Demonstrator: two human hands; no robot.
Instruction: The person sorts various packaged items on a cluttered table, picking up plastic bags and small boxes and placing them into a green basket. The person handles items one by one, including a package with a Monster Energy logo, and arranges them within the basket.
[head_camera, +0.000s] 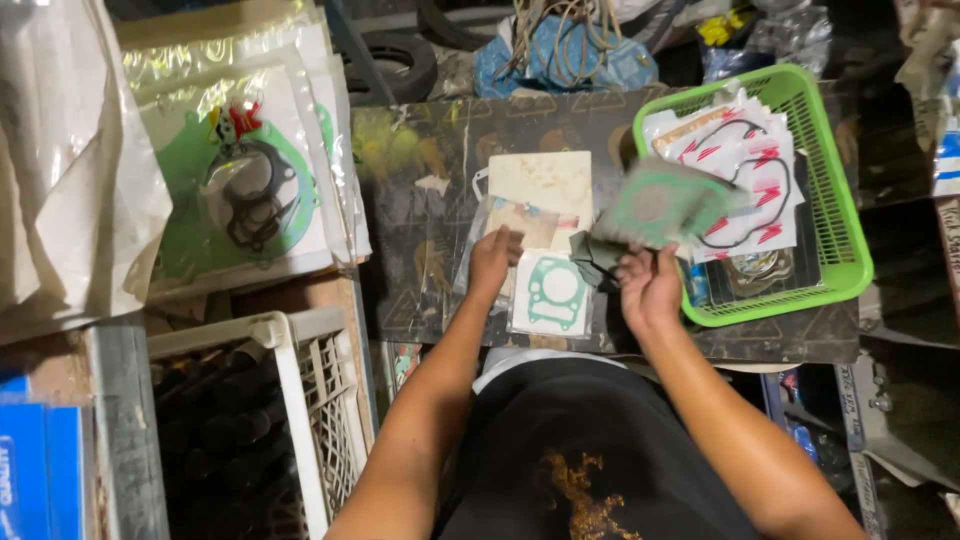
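**Two hands sorting packets of gaskets on a dark worktop**

A head camera looks straight down. The right hand (650, 288) holds up a flat green gasket packet (660, 205), fingers closed on its near edge. The packet is blurred and hangs above the middle of the worktop, its right side overlapping the left rim of a green plastic basket (840, 200).

The left hand (493, 260) lies to the left of it, fingers curled down onto a small clear packet with a cream card (528, 222) on the worktop. Whether it grips the packet or only presses it, the picture does not show.

Just near of both hands lies a white card with a green gasket outline (550, 293), flat on the worktop. Just beyond the left hand lies a plain cream sheet (545, 180).

The worktop (420, 190) is dark, scuffed and smeared with yellow paint at its far left. The green basket stands at its right end and holds more packets, white with red marks and black ring-shaped seals (745, 165).

To the left, off the worktop, a stack of large clear-wrapped gasket sets (245, 180) leans at a tilt, green sheets and black rings showing through. Near of that stack stands a white plastic crate (300, 400), dark inside. At the far edge lies a blue bundle with tangled cord (565, 50).
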